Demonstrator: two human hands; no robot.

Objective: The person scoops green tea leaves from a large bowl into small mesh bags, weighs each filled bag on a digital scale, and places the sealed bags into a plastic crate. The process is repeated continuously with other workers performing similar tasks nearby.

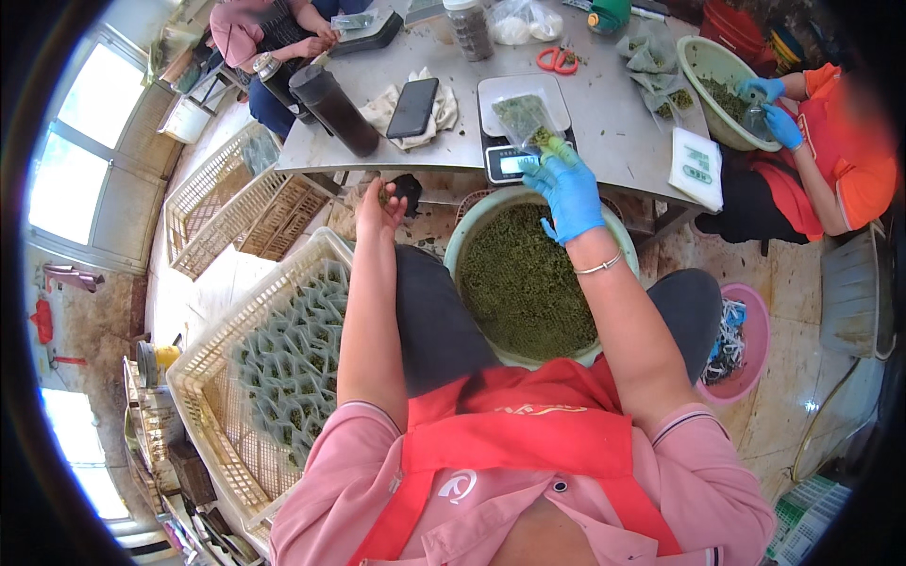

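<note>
My bare left hand [376,209] is curled around a small green clump [384,194], left of the tub. My blue-gloved right hand [566,193] is open, thumb spread, its green-smudged fingertips reaching to a clear bag of green material [519,118] on a scale [489,90] with a lit display. Whether the fingertips grip the bag is unclear. Below, between my legs, a pale green tub [464,259] holds fine green material. At my left, a plastic crate [203,387] holds several filled bags [293,349].
A steel table [623,146] bears bottles [335,108], a phone [411,107], red scissors [557,60] and white bags [696,165]. A co-worker [840,151] in orange handles material at another basin [764,141]; another [255,47] sits at back left. A pink basin [755,349] and empty-looking crates [208,208] stand nearby.
</note>
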